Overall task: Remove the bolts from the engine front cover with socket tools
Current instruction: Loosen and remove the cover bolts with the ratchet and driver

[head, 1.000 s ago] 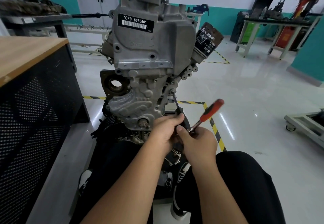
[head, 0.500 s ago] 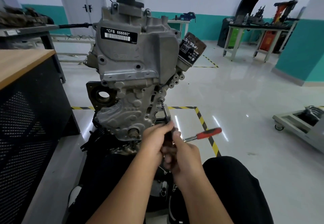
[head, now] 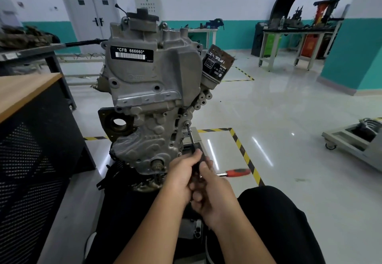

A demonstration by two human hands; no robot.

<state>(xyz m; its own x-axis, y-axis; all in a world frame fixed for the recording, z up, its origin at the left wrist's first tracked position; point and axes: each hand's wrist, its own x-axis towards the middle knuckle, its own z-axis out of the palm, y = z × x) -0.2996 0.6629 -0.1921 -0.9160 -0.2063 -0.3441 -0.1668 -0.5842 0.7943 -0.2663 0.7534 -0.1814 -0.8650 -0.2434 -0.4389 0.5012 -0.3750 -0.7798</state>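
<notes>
Engine [head: 151, 98]: grey cast block standing upright on a dark stand, centre of view; all places below are given from it.

Front cover [head: 144, 139]: ribbed lower face of the engine, toward the viewer. Label [head: 131, 53] on the upper housing reads "*CFB 666660*".

Bolt [head: 187, 122]: on the cover's right edge, about mid-height, with the extension tip seated on it.

Extension [head: 191, 136]: thin dark bar slanting from the bolt down and right into the hands.

Ratchet [head: 235, 172]: red handle, blurred, sticking out level to the right of the hands, below and right of the engine.

Left hand [head: 183, 176]: at the engine's lower right, fingers curled round the lower end of the extension where it meets the ratchet head.

Right hand [head: 215, 193]: pressed against the left, just below it, fingers curled round the tool near the ratchet head; the exact hold is hidden between the two hands.

Oil filter [head: 217, 65]: black canister, tilted, on the engine's upper right.

Bench [head: 22, 90]: wooden top, dark perforated side, left of the engine.

Floor tape [head: 244, 154]: yellow-black stripe, right of and behind the engine's base.

Knee [head: 275, 218]: in black trousers, below and right of the engine.

Cart [head: 355, 142]: grey, on casters, far right of the engine.
</notes>
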